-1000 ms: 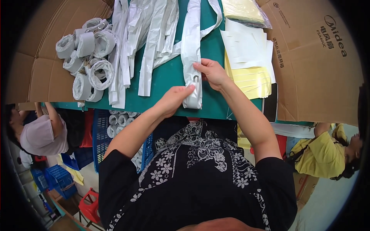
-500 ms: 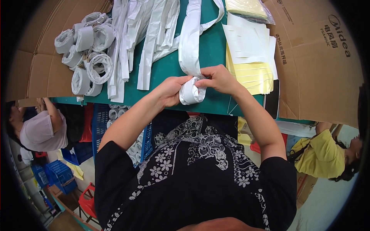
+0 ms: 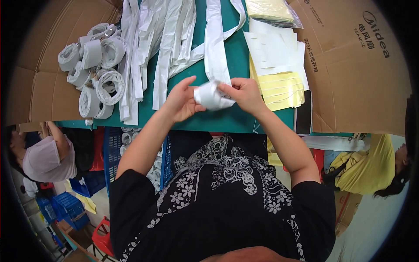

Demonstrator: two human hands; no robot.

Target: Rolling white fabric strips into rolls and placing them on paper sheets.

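Note:
A partly rolled white strip (image 3: 208,97), blurred by motion, is between my hands above the table's near edge. Its flat tail (image 3: 215,48) runs away from me to the far edge. My right hand (image 3: 246,95) pinches the roll on its right side, thumb on top. On the other side, my left hand (image 3: 182,101) is open, thumb raised and palm turned toward the roll; its fingertips are at the roll's left end. Several finished white rolls (image 3: 92,53) are heaped at the left. Long white strips (image 3: 163,52) lie flat between that heap and my hands.
The green table (image 3: 273,118) is flanked by a left cardboard panel (image 3: 48,83) and a right one (image 3: 345,74). Yellow and white sheets (image 3: 277,56) and a dark flat object (image 3: 303,114) lie right. Below stands a blue crate (image 3: 114,148) of rolls. People work at both sides.
My left hand has loosened from the roll and opened, shifting left. The roll has tilted and moved slightly up and left, still in my right hand's pinch.

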